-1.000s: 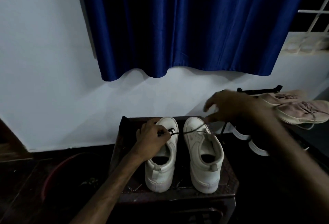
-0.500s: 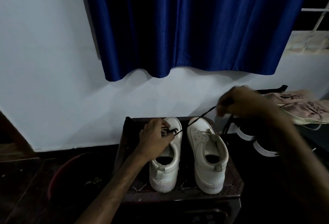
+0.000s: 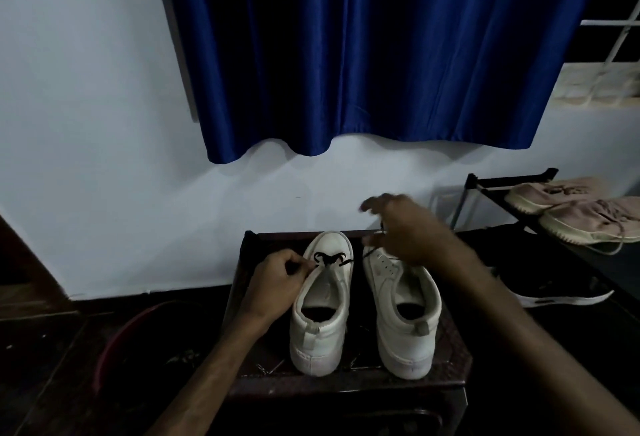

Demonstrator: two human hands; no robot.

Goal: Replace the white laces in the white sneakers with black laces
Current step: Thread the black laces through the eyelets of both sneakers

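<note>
Fingers point(image 3: 306, 266) of the left hand point(image 3: 277, 279) are pressed together in a pinch on one end of the black lace point(image 3: 327, 258), right at the left eyelet row of the left sneaker point(image 3: 322, 324). The lace crosses this sneaker through the eyelets nearest the toe. From there it runs off to the right, over the toe of the right sneaker point(image 3: 405, 324), and up into the right hand point(image 3: 405, 227). That hand is blurred. It seems to pinch the lace between thumb and forefinger while its other fingers point(image 3: 370, 201) are loosely spread, though the exact grip is hard to read. Both sneakers stand side by side on the bench point(image 3: 453, 342), toes toward its far edge and heels toward its near edge. The right one shows bare eyelets.

The step in hand looks like drawing the lace through the first pair of eyelets and evening it up. To do that well, the left pinch should anchor its end while the right pulls gently until both free ends match in length. A mismatch here would leave one end short at the top. The lace should lie flat across, not twisted. A hard tug could drag the light sneaker into its neighbour, so the left hand should steady it.
</note>
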